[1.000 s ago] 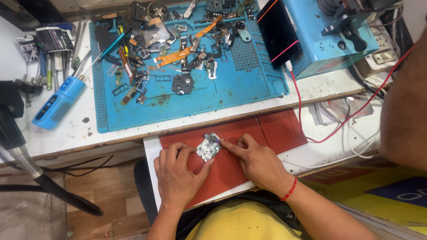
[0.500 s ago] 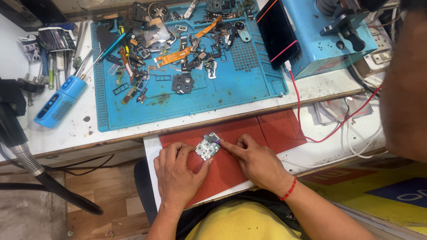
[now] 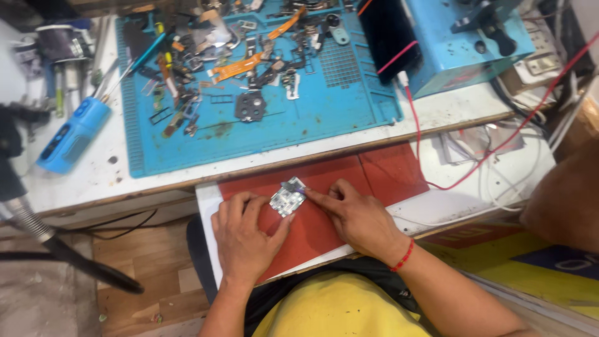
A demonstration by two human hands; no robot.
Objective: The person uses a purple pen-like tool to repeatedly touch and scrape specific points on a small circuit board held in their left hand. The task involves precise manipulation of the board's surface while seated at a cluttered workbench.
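A small silver circuit board (image 3: 287, 198) lies on a dark red mat (image 3: 380, 173) on a white pull-out shelf in front of me. My left hand (image 3: 244, 236) rests flat on the mat, its thumb and forefinger pinching the board's lower left edge. My right hand (image 3: 357, 215), with a red thread band at the wrist, presses its forefinger against the board's right edge. Both hands keep the board down on the mat.
A blue work mat (image 3: 262, 128) on the white bench carries several loose phone parts, orange flex cables and tools. A blue handheld tool (image 3: 70, 135) lies at the left. A dark phone (image 3: 387, 34) leans on a blue machine (image 3: 465, 43). Red wires (image 3: 499, 146) trail right.
The hands and board stay almost still on the red mat; only the head camera has shifted slightly.
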